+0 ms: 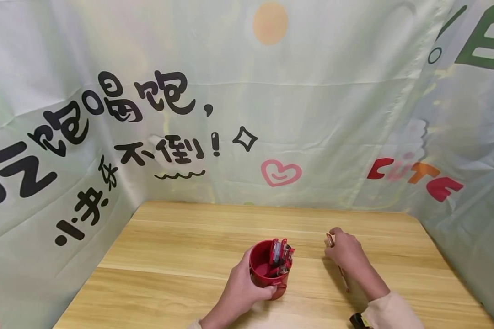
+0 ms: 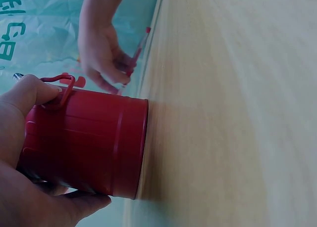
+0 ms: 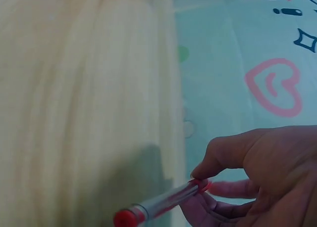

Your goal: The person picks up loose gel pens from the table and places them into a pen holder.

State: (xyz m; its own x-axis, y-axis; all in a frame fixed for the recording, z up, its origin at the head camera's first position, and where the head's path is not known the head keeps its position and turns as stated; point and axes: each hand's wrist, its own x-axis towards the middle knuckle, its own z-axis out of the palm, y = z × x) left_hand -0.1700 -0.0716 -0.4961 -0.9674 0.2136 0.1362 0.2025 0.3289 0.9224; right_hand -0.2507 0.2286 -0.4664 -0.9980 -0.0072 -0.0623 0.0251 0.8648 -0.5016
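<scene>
A red cup stands on the wooden table with several red pens upright in it. My left hand grips the cup from the near left side, thumb on the rim by its small handle; the left wrist view shows the cup's ribbed wall close up. To the right of the cup, my right hand pinches a red pen with a clear barrel, held low over the table. In the right wrist view the pen sticks out from between my thumb and fingers.
A pale printed cloth backdrop walls in the table at the back and on both sides. Bare wood lies left of and behind the cup. A dark band shows at my right cuff.
</scene>
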